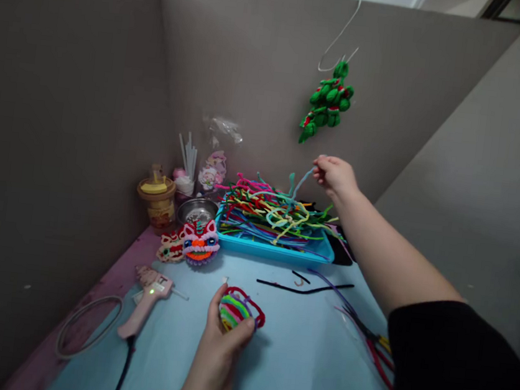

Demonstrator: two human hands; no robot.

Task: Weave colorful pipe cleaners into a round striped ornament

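Observation:
Over the front of the table, my left hand (224,341) is closed around a small craft piece of bent pipe cleaners (238,310), with rainbow stripes and a red loop along its edge. My right hand (335,175) is raised above the back right, pinching one end of a pale blue pipe cleaner (302,183). The lower end of that strand runs down into the pile of colourful pipe cleaners (263,208) in a blue tray (272,251). Part of the craft piece is hidden by my left fingers.
A pink glue gun (148,301) with its cord lies left. Two lion-head pipe-cleaner crafts (200,244) sit before a metal bowl (198,212) and a lidded cup (158,202). Black pipe cleaners (300,289) and pliers (366,332) lie right. A green ornament (331,100) hangs behind.

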